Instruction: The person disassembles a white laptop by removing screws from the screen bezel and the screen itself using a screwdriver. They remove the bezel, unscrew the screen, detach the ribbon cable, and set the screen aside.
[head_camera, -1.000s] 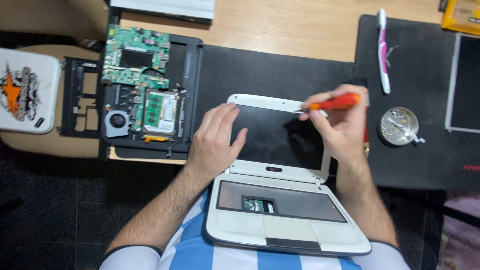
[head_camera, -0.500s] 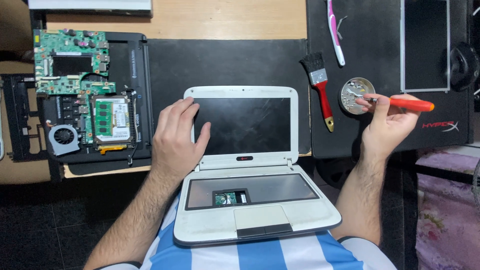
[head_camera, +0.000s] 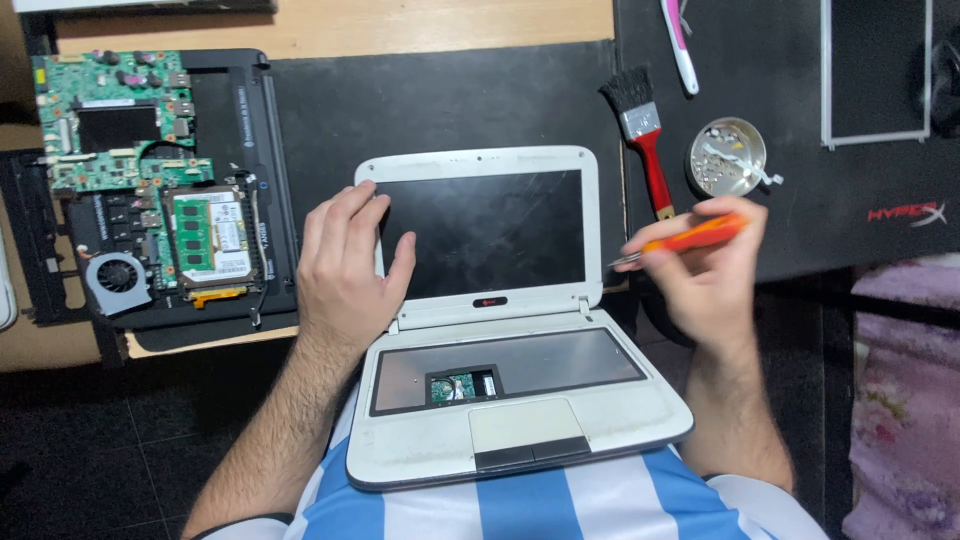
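Observation:
A small white laptop (head_camera: 520, 440) rests on my lap, its lid open flat and its dark screen (head_camera: 490, 230) facing up. The keyboard is out, and a bit of green circuit board shows in the bay. My left hand (head_camera: 345, 265) grips the left edge of the screen bezel. To the right of the screen, my right hand (head_camera: 700, 270) holds an orange-handled screwdriver (head_camera: 690, 237), its metal tip pointing left toward the screen's right edge.
A dismantled black laptop base (head_camera: 215, 180) with a green motherboard (head_camera: 115, 120), memory module and fan lies at the left. On the black mat at the right are a red-handled brush (head_camera: 645, 140), a round metal dish of screws (head_camera: 726, 157), a white-and-pink tool (head_camera: 680, 40) and a bare screen panel (head_camera: 878, 70).
The screen lid went from nearly edge-on to opened flat. My right hand with the screwdriver swung out to the right near the metal dish, then came back toward the screen's right edge.

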